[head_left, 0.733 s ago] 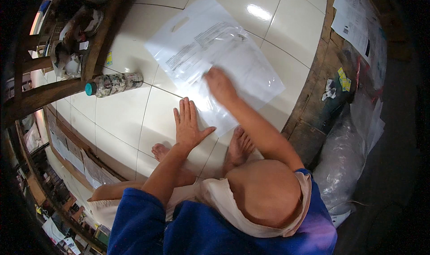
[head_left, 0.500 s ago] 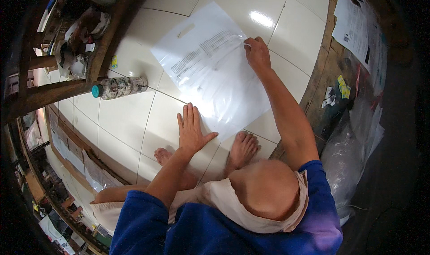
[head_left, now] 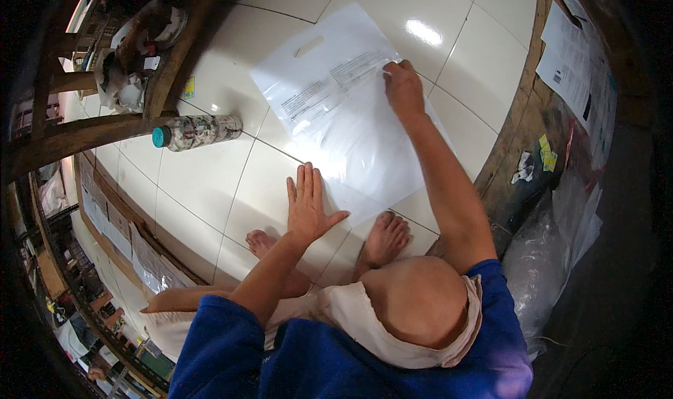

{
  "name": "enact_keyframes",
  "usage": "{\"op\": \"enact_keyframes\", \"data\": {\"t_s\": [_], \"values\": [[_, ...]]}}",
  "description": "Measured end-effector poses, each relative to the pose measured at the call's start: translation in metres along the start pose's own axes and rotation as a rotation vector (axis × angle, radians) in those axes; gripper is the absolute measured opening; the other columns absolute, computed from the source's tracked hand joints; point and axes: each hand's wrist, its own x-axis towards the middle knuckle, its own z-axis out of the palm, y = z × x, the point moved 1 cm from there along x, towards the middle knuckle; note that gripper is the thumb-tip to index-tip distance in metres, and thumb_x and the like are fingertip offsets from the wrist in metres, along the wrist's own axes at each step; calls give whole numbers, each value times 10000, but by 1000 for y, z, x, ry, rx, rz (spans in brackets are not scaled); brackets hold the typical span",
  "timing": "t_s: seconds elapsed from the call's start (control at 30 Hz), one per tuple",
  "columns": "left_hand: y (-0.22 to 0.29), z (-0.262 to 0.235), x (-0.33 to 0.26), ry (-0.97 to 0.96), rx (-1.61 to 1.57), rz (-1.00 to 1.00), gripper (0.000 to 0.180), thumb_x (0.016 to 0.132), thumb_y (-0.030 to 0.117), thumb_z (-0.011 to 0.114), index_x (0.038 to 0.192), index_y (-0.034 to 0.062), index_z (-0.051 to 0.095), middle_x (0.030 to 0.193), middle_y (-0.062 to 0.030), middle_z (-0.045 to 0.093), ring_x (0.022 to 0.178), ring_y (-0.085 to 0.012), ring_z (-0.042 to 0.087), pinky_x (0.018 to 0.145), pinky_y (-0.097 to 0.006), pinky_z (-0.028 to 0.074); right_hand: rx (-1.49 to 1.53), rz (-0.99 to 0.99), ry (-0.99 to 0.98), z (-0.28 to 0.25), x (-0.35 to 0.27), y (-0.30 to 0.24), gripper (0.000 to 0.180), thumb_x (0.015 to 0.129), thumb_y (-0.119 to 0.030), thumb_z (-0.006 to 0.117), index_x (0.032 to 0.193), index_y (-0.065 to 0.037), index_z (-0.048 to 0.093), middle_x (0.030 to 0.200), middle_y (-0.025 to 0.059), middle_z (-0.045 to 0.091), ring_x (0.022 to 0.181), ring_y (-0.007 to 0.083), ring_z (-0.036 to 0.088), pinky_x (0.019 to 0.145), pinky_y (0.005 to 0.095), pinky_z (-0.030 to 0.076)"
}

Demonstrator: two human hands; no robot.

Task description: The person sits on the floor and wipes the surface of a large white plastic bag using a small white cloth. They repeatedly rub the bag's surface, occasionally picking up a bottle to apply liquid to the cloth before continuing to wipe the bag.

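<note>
Large flat translucent white plastic bag with cut-out handle (head_left: 350,118) lies spread on glossy white floor tiles (head_left: 210,181), in front of bare feet (head_left: 384,236). Left hand (head_left: 306,206) open, fingers spread, palm pressed flat at bag's near edge. Right hand (head_left: 403,87) reached far, fingers curled down on bag's far part; pinching or only pressing, cannot tell. Teal-capped patterned bottle (head_left: 196,131) lies on side, well apart to left.
</note>
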Motion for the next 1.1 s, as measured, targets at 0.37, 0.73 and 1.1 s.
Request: {"op": "enact_keyframes", "data": {"t_s": [0.37, 0.73, 1.1], "values": [[0, 0, -1, -17, 20, -24, 1201, 719, 665, 692, 1478, -115, 185, 1573, -275, 142, 1484, -394, 71, 1170, -589, 72, -10, -209, -94, 64, -48, -53, 193, 882, -116, 527, 978, 17, 629, 999, 203, 619, 1011, 362, 582, 927, 464, 456], [-58, -31, 41, 384, -259, 142, 732, 804, 376, 730, 1310, -77, 457, 1371, -247, 457, 1241, -428, 433, 1055, -525, 326, 172, -265, -286, 69, -53, -100, 173, 805, -48, 585, 954, 12, 648, 990, 222, 606, 1002, 373, 583, 908, 449, 482], [-95, -49, 92, 163, 158, 5, 972, 880, 645, 518, 1513, -16, 193, 1600, -162, 148, 1482, -369, 82, 1190, -558, 92, -63, -23, -52, 18, 31, 3, 87, 847, -75, 546, 875, -39, 620, 865, 222, 572, 854, 393, 599, 735, 485, 477]]}}
